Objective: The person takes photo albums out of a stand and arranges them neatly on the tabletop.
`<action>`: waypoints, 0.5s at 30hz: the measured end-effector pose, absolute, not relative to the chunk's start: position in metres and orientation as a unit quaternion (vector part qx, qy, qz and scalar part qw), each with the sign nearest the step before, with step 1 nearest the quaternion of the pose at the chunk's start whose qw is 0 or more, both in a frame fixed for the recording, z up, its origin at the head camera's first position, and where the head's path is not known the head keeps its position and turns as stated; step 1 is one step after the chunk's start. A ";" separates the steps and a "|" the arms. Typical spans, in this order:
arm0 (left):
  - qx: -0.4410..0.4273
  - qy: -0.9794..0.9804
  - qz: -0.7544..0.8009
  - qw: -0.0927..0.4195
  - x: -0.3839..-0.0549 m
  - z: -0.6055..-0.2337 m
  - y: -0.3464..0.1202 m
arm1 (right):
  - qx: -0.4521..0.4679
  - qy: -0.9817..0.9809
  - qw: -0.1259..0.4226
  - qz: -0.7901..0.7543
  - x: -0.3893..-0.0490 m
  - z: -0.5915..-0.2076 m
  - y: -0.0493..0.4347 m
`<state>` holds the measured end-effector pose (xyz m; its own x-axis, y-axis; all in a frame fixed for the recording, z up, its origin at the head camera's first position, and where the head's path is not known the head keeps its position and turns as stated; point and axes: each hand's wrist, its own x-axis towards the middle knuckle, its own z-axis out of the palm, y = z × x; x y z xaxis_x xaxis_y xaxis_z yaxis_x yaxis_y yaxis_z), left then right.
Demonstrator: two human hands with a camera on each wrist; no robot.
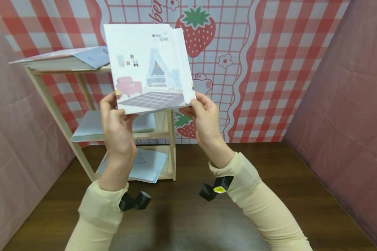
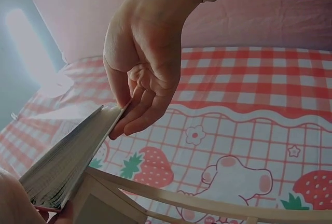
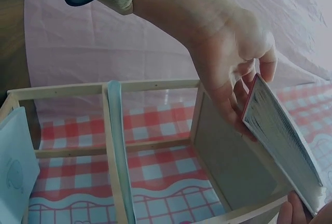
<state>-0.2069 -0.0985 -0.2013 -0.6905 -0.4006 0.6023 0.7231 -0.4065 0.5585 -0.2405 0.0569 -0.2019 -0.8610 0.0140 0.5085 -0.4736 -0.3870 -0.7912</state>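
A book (image 1: 144,62) with a white cover is held up in front of me, tilted slightly, in the head view. Its picture shows a pink armchair, a canopied crib and a checked rug. My left hand (image 1: 117,129) grips its lower left corner, while my right hand (image 1: 207,115) pinches the lower right corner. Page edges of the book (image 2: 67,156) face the left wrist view, where the right hand (image 2: 145,53) shows largest and part of the left hand (image 2: 15,198) enters at lower left. In the right wrist view, the left hand (image 3: 228,53) holds one book end.
Left of centre stands a wooden shelf (image 1: 172,146). A thick book (image 1: 59,59) lies on its top; pale books (image 1: 88,125) and pale sheets or books (image 1: 150,165) lie lower down. Behind hangs a checked strawberry cloth (image 1: 264,69); pink cloth (image 1: 326,87) borders the right side.
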 end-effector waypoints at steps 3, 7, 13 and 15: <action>-0.187 -0.434 -0.810 0.348 -0.208 -0.202 -0.098 | 0.214 -0.536 0.152 0.802 -0.242 -0.204 0.058; -0.187 -0.439 -0.806 0.351 -0.210 -0.205 -0.097 | 0.221 -0.542 0.163 0.794 -0.243 -0.207 0.059; -0.180 -0.442 -0.806 0.349 -0.213 -0.211 -0.098 | 0.250 -0.567 0.205 0.758 -0.242 -0.214 0.062; -0.177 -0.444 -0.806 0.350 -0.213 -0.213 -0.099 | 0.251 -0.566 0.207 0.758 -0.243 -0.215 0.063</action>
